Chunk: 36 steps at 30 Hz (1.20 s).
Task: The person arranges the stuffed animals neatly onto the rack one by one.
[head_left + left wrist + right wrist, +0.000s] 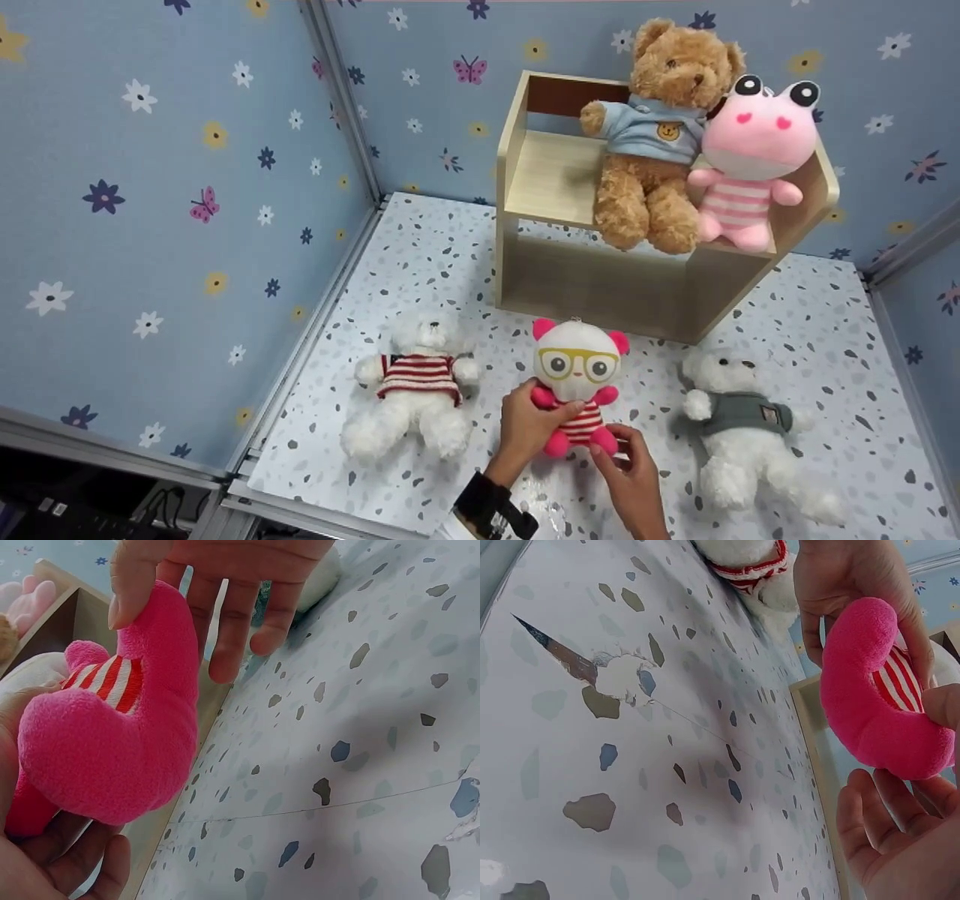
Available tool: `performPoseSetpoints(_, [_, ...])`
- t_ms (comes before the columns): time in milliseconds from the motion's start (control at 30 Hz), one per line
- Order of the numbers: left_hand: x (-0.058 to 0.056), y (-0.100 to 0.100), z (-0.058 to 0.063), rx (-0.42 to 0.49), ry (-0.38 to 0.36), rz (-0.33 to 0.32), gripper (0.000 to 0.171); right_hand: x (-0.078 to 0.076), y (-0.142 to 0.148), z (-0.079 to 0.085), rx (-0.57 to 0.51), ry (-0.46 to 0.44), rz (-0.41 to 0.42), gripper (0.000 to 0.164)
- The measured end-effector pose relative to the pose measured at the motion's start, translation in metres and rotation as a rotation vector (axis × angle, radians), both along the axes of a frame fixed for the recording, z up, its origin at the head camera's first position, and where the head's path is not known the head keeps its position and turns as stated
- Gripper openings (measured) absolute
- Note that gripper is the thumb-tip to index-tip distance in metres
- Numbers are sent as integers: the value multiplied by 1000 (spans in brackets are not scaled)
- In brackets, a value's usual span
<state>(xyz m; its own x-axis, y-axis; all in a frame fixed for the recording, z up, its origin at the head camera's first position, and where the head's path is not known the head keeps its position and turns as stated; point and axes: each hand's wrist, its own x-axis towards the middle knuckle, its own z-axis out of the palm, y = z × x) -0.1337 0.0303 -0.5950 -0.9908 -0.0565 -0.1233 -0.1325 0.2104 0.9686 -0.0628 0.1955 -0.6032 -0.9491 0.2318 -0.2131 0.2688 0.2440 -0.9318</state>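
Note:
A plush panda toy (577, 381) with pink ears, yellow glasses and a red-and-white striped body is held up in front of the shelf. My left hand (527, 422) grips its body, the thumb lying across the striped belly. With thumb and fingers, my right hand (632, 474) pinches the toy's leg at the right. In the left wrist view the pink underside (142, 772) faces the camera, and my right thumb presses on one foot. The right wrist view shows the same curved pink bottom (862, 720) between both hands, clear of the tabletop.
Behind stands a wooden shelf (551, 176) bearing a brown teddy bear (660, 142) and a pink frog plush (750, 165). A white bear in a striped sweater (416, 390) lies left; another in a green shirt (746, 427) lies right. The speckled tabletop (667, 765) has a torn patch.

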Motion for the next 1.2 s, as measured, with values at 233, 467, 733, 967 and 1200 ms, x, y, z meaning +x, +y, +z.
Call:
performPoseSetpoints(233, [0, -2, -2, 26, 19, 10, 46, 1, 1, 2, 16, 9, -15, 51])
performPoseSetpoints(467, [-2, -7, -2, 36, 26, 21, 45, 1, 4, 2, 38, 16, -21, 48])
performPoseSetpoints(733, [-4, -12, -2, 10, 42, 43, 46, 0, 4, 2, 63, 13, -22, 37])
performPoseSetpoints(967, [-6, -13, -2, -25, 91, 60, 47, 1, 4, 3, 51, 31, -27, 30])
performPoseSetpoints(1200, [-7, -15, 1, -29, 86, 64, 46, 2, 5, 0, 7, 50, -12, 24])
